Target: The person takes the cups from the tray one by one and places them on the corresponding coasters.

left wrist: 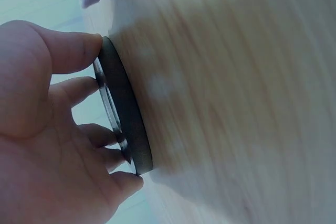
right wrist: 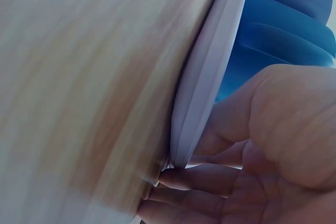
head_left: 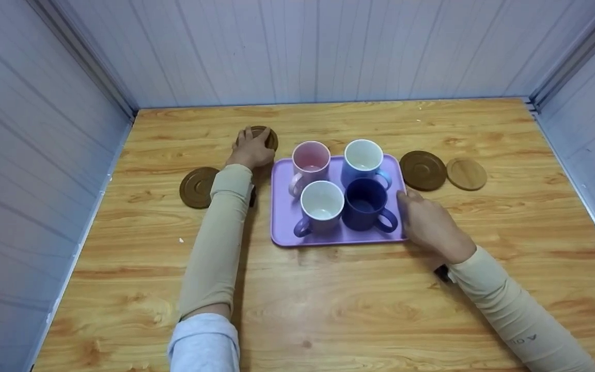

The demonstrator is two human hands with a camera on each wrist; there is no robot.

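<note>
1. L hand grasped far coaster, thumb & fingers spread round its rim; coaster was flat on table, just off tray's far L corner.
2. R hand grasped R edge of tray, thumb by rim, fingertips low near table; blurred a bit in head view.
3. Tray (light purple) sat mid-table w/ 4 upright mugs: pink mug far L, light blue mug far R, purple mug w/ white inside near L, dark blue mug near R.
4. L mugs' handles pointed L & twd person; R mugs' handles pointed R & twd person.
5. L coaster lay by L forearm, apart from tray.
6. R coaster lay just beside tray's R side, w/ pale wooden coaster next to it.
7. Pale wall panels stood behind table & at both sides.
</note>
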